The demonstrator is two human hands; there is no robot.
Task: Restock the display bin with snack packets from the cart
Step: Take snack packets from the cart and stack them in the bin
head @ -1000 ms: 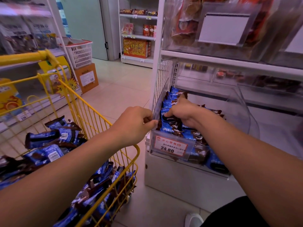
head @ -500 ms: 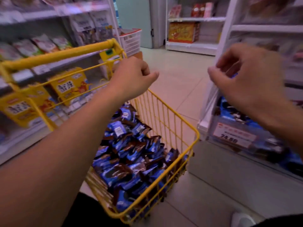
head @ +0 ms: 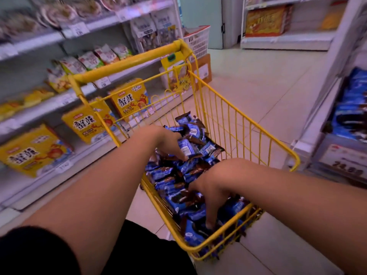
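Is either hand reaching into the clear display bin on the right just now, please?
No, both the left hand and right hand are down among the blue snack packets in the yellow wire cart.

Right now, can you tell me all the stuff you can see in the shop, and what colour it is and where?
Cart: one, yellow wire, centre, on the floor.
Snack packets: many, blue and brown, heaped in the cart.
Display bin: one, clear, far right, holding more blue packets.
Price tag: one, white and red, on the bin's front.
Yellow boxes: at least three, yellow, on the left shelves.
Snack bags: several, pale, upper left shelf; blurred.
Basket: one, white with red rim, behind the cart.
Orange box: one, on the back shelf.
Left hand: fingers down among the packets.
Right hand: fingers dug into the packets.
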